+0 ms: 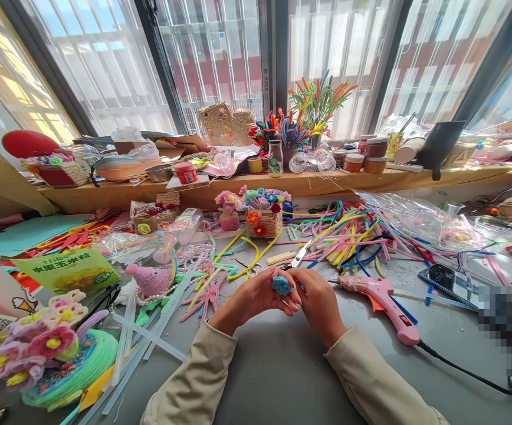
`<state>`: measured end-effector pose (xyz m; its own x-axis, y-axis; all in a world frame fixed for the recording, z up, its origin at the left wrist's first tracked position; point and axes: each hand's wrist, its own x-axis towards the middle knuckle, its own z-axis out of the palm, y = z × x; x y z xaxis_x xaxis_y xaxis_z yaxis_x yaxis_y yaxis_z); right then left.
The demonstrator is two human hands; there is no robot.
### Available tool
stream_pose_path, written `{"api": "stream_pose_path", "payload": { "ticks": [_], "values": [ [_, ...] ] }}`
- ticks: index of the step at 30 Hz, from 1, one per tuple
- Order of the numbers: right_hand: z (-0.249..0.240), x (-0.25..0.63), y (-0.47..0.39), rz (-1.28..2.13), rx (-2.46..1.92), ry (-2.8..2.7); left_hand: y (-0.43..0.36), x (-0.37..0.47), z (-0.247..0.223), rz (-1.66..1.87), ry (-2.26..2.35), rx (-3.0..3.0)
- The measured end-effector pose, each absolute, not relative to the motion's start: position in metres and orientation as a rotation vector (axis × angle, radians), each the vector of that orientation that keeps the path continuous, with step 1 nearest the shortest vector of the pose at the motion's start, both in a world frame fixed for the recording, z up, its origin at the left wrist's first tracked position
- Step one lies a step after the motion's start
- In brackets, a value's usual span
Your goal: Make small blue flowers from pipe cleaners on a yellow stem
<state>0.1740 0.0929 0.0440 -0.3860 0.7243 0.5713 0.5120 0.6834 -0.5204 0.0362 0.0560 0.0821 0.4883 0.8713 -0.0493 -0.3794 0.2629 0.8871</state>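
A small blue pipe-cleaner flower (281, 285) is held in the fingers of my left hand (251, 298), its curled face towards me. Close against it, my right hand (320, 304) has its fingers bent and pressed together, with a bit of blue at the fingertips; the rest of its grip is hidden. Just beyond both hands lie scissors (301, 255) with open blades. A pink hot glue gun (382, 298) rests on its side to the right of my right hand, its nozzle pointing at that hand.
Loose pipe cleaners (353, 233) are heaped behind the hands. Clear glue sticks (158, 321) and a turquoise base with fuzzy flowers (74, 360) lie left. A woven basket of flowers (265, 223) stands behind. At right are a phone (453, 283) and the glue gun's black cord (463, 369).
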Motion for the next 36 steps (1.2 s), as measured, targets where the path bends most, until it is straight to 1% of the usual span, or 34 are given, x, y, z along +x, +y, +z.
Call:
{"api": "stream_pose_path", "payload": {
  "ticks": [8, 16, 25, 31, 34, 36],
  "values": [
    [0.0446, 0.1739, 0.0916, 0.298, -0.951, -2.113, 0.056, 0.038, 0.0818, 0.863, 0.713, 1.002],
    [0.043, 0.1733, 0.093, 0.304, -0.961, -2.086, 0.0554, 0.0385, 0.0807, 0.84, 0.705, 1.048],
    [0.0435, 0.1738, 0.093, 0.483, -0.789, -2.046, 0.0551, 0.0359, 0.0806, 0.917, 0.735, 1.099],
    [0.0398, 0.1728, 0.0947, 0.511, -0.887, -1.958, 0.057, 0.0365, 0.078, 0.917, 0.903, 1.17],
    [0.0377, 0.172, 0.0959, 0.561, -0.948, -1.852, 0.0592, 0.0351, 0.0767, 0.99, 1.009, 1.202],
    [0.0378, 0.1716, 0.0962, 0.588, -0.957, -1.81, 0.0606, 0.0329, 0.0771, 1.133, 1.089, 1.223]
  ]
}}
